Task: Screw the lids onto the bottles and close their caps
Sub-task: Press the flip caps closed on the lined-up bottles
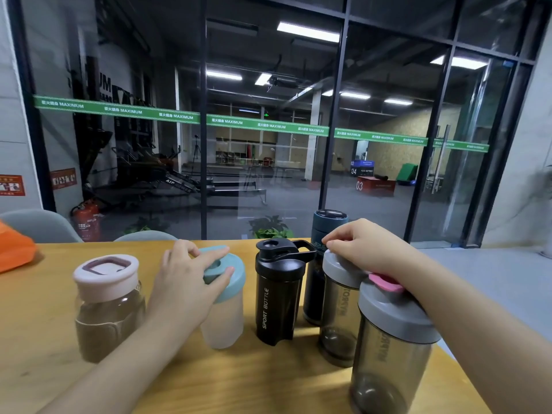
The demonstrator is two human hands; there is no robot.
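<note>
Several bottles stand in a row on the wooden table (44, 339). My left hand (185, 282) lies on the teal lid (236, 276) of a frosted bottle (224, 324), thumb and fingers spread over its top. My right hand (364, 249) rests with curled fingers on the grey lid (334, 267) of a smoky bottle (340, 318). Nearest me stands another smoky bottle (391, 369) with a grey lid and a pink cap (385, 283). A black sport bottle (277, 300) has its flip cap up. At the left is a clear bottle with a pink lid (106, 276).
A dark blue flask (328, 225) stands behind the grey-lidded bottle. An orange bag (15, 249) lies at the table's left edge. Grey chair backs (38, 225) and a glass wall rise beyond the table. The table's right edge runs close to the nearest bottle.
</note>
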